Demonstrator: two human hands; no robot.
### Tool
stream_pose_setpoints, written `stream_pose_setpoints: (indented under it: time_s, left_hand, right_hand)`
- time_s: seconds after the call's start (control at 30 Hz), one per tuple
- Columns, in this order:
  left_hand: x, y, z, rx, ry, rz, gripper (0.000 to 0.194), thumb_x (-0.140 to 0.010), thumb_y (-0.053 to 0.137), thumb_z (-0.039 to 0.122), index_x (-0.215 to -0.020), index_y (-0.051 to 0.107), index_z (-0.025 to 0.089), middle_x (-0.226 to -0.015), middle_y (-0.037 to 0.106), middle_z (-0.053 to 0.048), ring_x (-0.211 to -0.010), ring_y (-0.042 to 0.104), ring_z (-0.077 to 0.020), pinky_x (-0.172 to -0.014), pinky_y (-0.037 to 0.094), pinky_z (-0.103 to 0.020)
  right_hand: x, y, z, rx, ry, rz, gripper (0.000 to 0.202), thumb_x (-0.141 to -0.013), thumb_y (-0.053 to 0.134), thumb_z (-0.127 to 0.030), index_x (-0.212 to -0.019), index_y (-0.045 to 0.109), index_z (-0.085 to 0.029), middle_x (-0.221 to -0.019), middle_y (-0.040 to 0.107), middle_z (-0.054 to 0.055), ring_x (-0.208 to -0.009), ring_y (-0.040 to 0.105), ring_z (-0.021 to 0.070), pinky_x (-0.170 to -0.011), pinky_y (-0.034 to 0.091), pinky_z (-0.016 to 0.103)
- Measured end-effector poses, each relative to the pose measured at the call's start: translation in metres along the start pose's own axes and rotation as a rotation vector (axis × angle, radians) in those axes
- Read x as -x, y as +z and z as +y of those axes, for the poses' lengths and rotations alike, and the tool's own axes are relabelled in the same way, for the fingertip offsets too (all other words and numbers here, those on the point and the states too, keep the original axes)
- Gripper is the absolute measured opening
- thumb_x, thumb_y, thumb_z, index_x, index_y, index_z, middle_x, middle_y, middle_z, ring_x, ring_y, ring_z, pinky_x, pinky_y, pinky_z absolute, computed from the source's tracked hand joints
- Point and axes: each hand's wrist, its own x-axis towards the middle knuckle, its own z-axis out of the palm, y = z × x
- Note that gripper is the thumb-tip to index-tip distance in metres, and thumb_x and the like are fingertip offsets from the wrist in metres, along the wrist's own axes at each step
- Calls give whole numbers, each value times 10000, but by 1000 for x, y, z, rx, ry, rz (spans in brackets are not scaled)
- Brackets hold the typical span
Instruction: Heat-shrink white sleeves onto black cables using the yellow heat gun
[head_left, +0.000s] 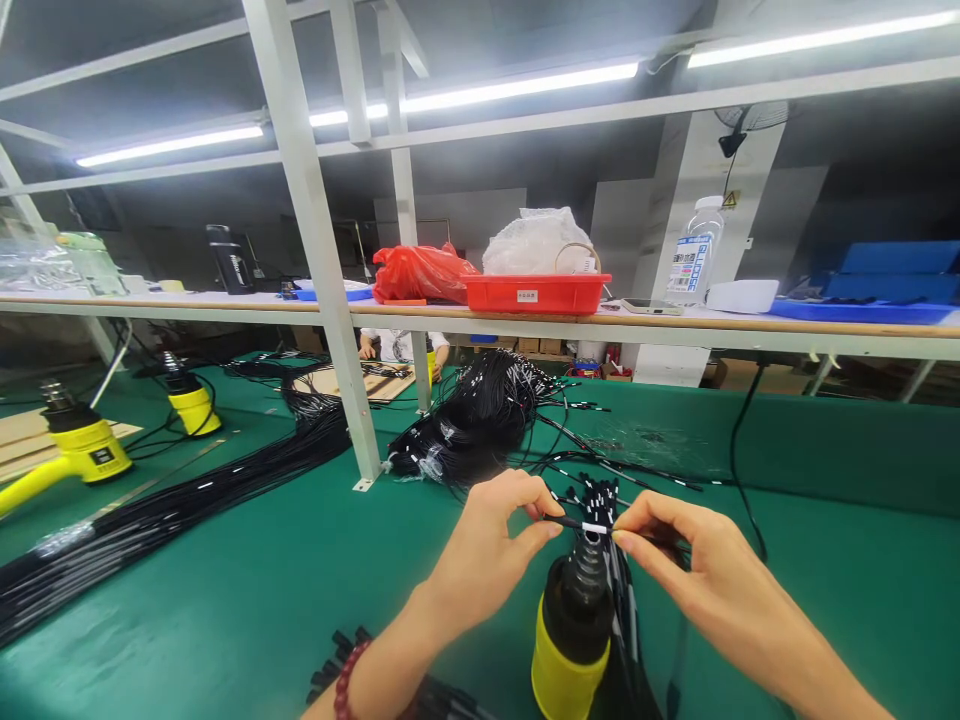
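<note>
A thin black cable with a white sleeve (595,528) is stretched level between my two hands. My left hand (499,545) pinches its left end between thumb and finger. On the other side of the sleeve, my right hand (686,560) pinches the cable the same way. Directly under the sleeve stands a yellow and black heat gun (574,630), upright with its metal nozzle pointing up. Behind and beside the gun lies a bundle of black cables (600,492) with white-marked ends. Near my left wrist are more black cable ends (341,650), partly hidden by my forearm.
A big heap of black cables (480,415) lies beyond my hands, next to a white post (311,220). A long cable bundle (202,490) crosses the green table (247,620). Further heat guns (86,440) stand left. The shelf above holds a red tray (536,293). A person (401,345) sits opposite.
</note>
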Motion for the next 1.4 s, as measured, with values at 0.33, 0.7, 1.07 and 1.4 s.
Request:
stream_pose_setpoints:
  time_s: [0.33, 0.7, 1.07, 1.4]
  left_hand:
    - [1, -6, 8, -115, -57, -127, 275, -977, 509, 286, -733, 571, 175, -675, 566, 44, -644, 480, -121, -609, 341, -249]
    - [0, -3, 8, -66, -103, -79, 260, -950, 549, 311, -726, 560, 180, -698, 577, 38, -683, 478, -132, -634, 343, -254]
    - [2, -3, 6, -133, -60, -112, 393, -1005, 425, 375, -679, 521, 179, -622, 499, 49, -619, 411, -122, -604, 296, -265]
    - [1, 0, 5, -177, 53, -124, 302, -954, 590, 286, -677, 536, 179, -677, 566, 42, -664, 497, -123, -651, 363, -250]
  right_hand:
    - [1, -3, 0, 105, 25, -44, 430, -968, 374, -542, -708, 525, -234, -670, 485, -26, -626, 395, 169, -559, 308, 277]
    - [2, 2, 0, 59, -29, 27, 420, -987, 359, -518, -705, 488, -234, -680, 492, -26, -633, 432, 165, -564, 354, 261]
    - [6, 3, 1, 97, 6, 23, 439, -956, 363, -540, -653, 449, -234, -620, 388, -44, -581, 319, 153, -512, 291, 253]
    - [7, 5, 11, 105, -75, 113, 472, -894, 432, -618, -630, 548, -245, -576, 530, -3, -515, 477, 173, -472, 413, 259]
